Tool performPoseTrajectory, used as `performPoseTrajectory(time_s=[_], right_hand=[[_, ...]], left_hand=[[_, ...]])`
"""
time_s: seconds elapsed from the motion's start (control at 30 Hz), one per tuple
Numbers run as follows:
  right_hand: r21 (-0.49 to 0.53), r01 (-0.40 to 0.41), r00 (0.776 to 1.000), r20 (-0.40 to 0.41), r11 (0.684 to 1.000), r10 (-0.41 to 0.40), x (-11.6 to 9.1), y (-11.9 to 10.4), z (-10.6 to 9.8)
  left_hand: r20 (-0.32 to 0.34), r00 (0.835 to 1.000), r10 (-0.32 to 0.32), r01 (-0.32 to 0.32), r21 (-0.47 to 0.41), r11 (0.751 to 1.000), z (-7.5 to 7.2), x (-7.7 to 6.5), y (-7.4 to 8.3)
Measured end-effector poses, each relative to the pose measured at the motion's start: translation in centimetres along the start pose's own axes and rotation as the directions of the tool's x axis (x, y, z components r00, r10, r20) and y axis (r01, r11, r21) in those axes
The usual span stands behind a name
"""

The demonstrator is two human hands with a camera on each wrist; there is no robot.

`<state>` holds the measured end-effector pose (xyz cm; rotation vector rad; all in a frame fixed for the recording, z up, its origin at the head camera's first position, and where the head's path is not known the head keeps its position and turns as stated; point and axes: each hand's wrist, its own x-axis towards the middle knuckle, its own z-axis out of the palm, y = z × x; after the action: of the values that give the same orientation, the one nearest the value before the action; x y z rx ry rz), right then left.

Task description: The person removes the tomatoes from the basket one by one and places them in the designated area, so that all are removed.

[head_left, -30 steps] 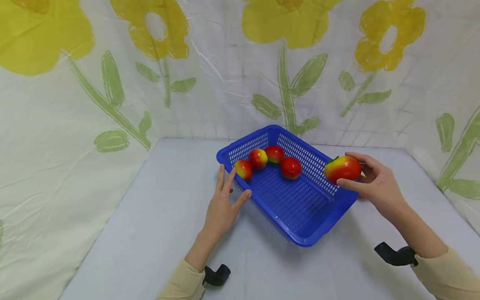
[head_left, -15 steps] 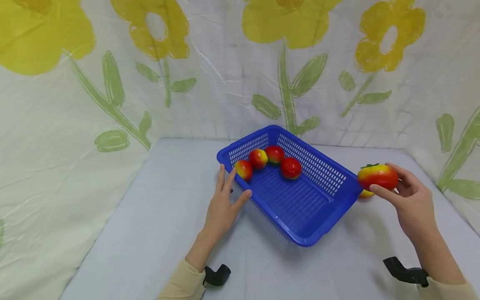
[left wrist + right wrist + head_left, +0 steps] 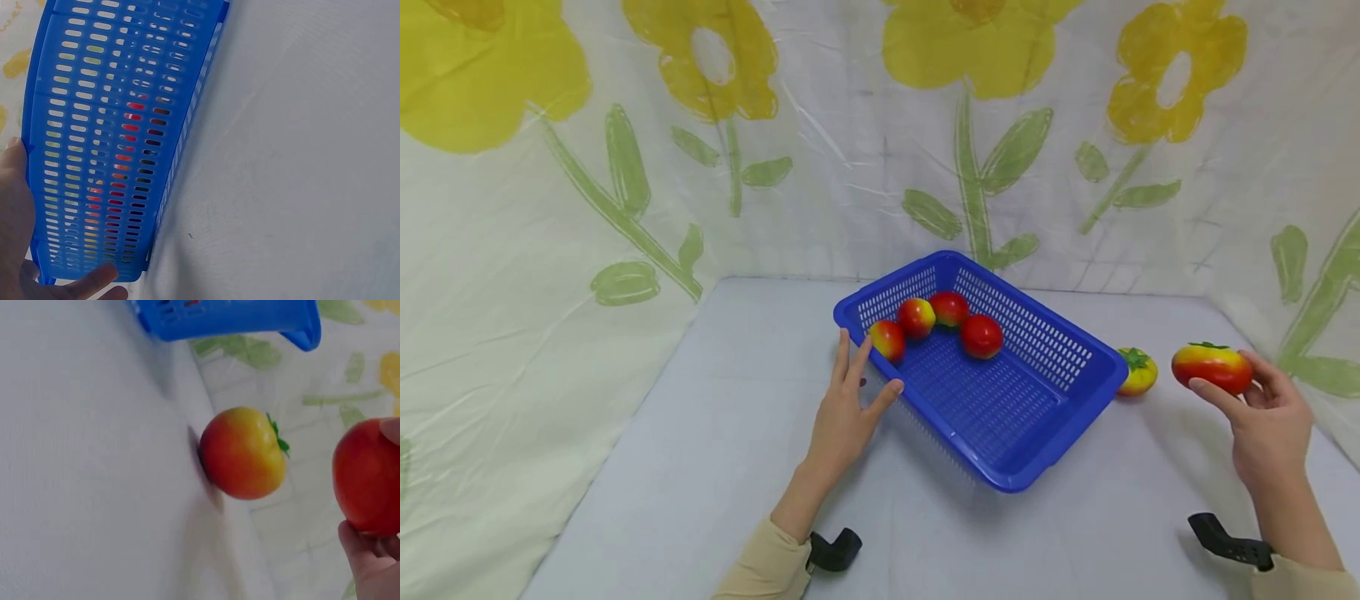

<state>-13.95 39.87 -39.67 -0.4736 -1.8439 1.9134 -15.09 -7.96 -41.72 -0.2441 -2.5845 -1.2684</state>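
My right hand holds a red and yellow tomato with a green leafy top, raised over the right side of the table. In the right wrist view the held tomato is cut off by the edge. Another tomato sits on the table just right of the blue plastic basket. My left hand touches the basket's near left side, its fingers spread and fairly straight, the thumb at the rim. Several tomatoes lie in the basket's far left part; one is partly hidden by the rim.
A pale cloth covers the table. Behind it hangs a white sheet with painted yellow flowers. Black wrist mounts sit on both forearms.
My right hand has carried its tomato from above the basket's right rim out to the right. The tomato on the table has come into fuller view. The left hand and basket stay put.
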Motion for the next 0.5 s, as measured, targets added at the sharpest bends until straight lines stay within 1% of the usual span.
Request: performPoseTrajectory(time_s=[0.1, 0.2, 0.23, 0.33, 0.5], right_hand=[[-0.057, -0.037, 0.999, -0.003, 0.998, 0.037, 0.9, 0.7, -0.6], [-0.184, -0.072, 0.997, -0.007, 0.98, 0.072, 1.7, 1.3, -1.0], [-0.24, -0.077, 0.997, -0.006, 0.968, 0.078, 1.9, 1.5, -1.2], [-0.364, -0.08, 0.996, 0.008, 0.928, 0.09, 2.5, 2.2, -1.7], [-0.521, -0.068, 0.993, 0.046, 0.851, 0.108, 3.2, 2.8, -2.3]], left_hand=[[-0.007, 1.0, 0.004, -0.004, -0.002, 1.0, 0.1, 0.1, 0.0], [-0.009, 1.0, 0.003, -0.003, 0.002, 1.0, 0.1, 0.2, 0.0], [-0.008, 1.0, 0.002, -0.002, 0.004, 1.0, 0.1, 0.1, 0.0], [-0.003, 1.0, -0.004, 0.004, 0.007, 1.0, 0.1, 0.1, 0.0], [0.0, 1.0, -0.01, 0.01, 0.016, 1.0, 0.2, 0.1, -0.1]])
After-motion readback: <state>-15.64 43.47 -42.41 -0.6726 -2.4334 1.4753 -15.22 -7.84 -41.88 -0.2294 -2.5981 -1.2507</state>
